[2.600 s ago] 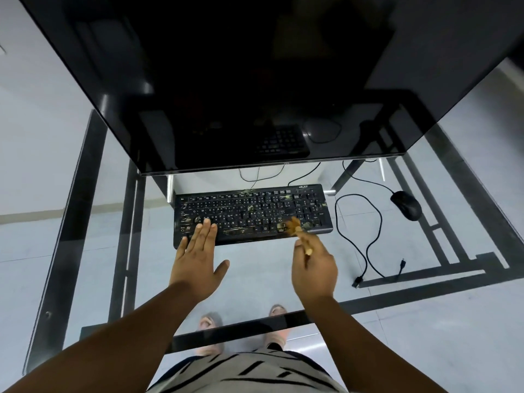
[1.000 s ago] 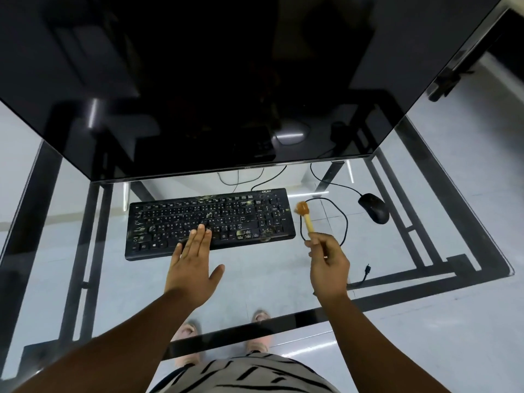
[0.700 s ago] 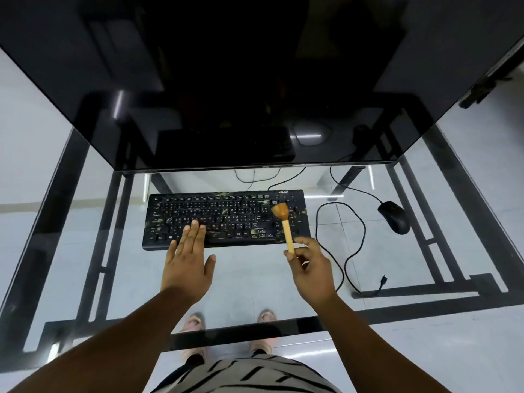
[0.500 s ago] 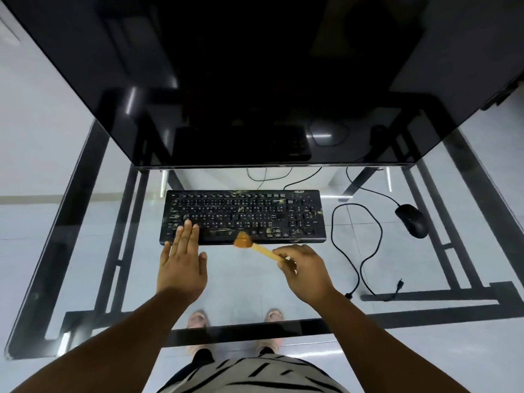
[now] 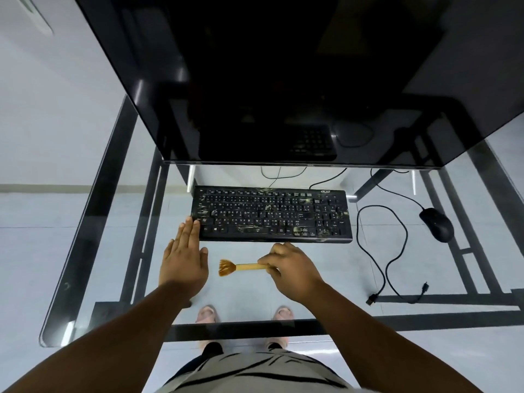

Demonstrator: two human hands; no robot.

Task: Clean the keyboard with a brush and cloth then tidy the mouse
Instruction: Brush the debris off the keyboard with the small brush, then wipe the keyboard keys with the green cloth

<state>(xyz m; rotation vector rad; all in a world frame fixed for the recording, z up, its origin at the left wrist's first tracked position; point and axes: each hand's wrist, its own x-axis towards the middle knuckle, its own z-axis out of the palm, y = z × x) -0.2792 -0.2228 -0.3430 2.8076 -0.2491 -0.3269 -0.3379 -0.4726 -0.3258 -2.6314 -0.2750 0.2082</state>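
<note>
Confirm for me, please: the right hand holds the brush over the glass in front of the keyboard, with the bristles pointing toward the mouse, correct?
Not quite. In the head view the right hand holds the brush over the glass in front of the keyboard, but the bristles point toward the left hand, away from the mouse.

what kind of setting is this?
Most likely a computer workstation in an office or home: a glass desk carries a large dark monitor, a smudged black keyboard and a corded mouse. Pale tiled floor shows through the glass.
</note>
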